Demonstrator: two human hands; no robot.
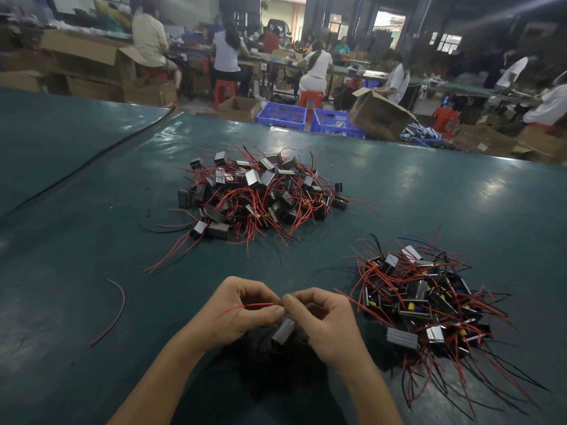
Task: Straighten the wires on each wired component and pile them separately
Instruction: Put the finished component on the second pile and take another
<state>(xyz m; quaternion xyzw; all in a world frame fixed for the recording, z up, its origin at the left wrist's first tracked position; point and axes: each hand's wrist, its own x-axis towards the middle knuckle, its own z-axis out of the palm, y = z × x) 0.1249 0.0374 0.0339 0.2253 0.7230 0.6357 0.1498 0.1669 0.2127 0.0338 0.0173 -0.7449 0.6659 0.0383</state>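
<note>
Red wire (pixel 254 305), seemingly straight; silvery component (pixel 283 331)

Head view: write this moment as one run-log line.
left hand: pinches red wire | right hand: pinches red wire | component: between hands | also: far pile, right pile

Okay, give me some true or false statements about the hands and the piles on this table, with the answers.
1. The left hand and right hand hold one component between them. True.
2. The left hand pinches a red wire. True.
3. Only one pile lies on the table. False: there is a far pile and a right pile.
4. The right pile has only black wires. False: most are red.
5. A loose wire lies left of the hands. True.
</note>
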